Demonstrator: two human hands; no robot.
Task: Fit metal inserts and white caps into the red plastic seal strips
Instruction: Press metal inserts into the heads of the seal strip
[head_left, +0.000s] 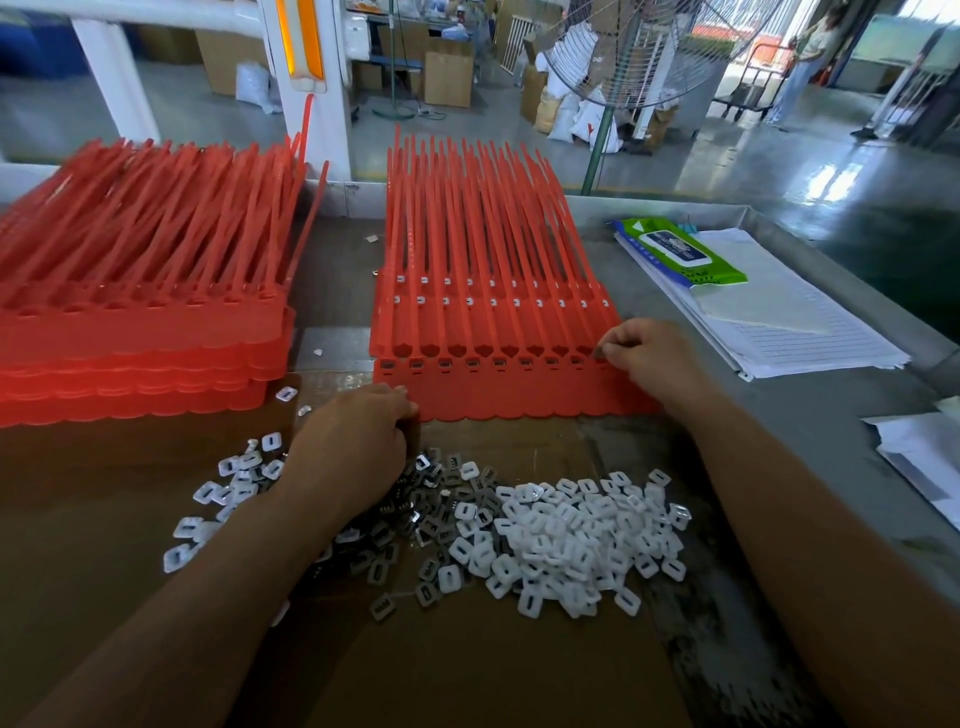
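A red seal strip sheet (509, 395) lies on top of a stack in front of me, its row of sockets holding metal inserts (470, 365). My right hand (649, 358) pinches a small metal insert over the rightmost socket at the sheet's right end. My left hand (358, 441) rests curled at the sheet's lower left corner, fingers hidden against the edge; what it holds I cannot tell. A heap of white caps (582, 540) and dark metal inserts (426, 519) lies on the cardboard (493, 665) near me.
A second, taller stack of red strips (140, 322) sits at the left. Lined papers (769, 312) and a green wipes pack (675, 254) lie at the right on the metal table (810, 415). More papers (919, 457) sit at the far right edge.
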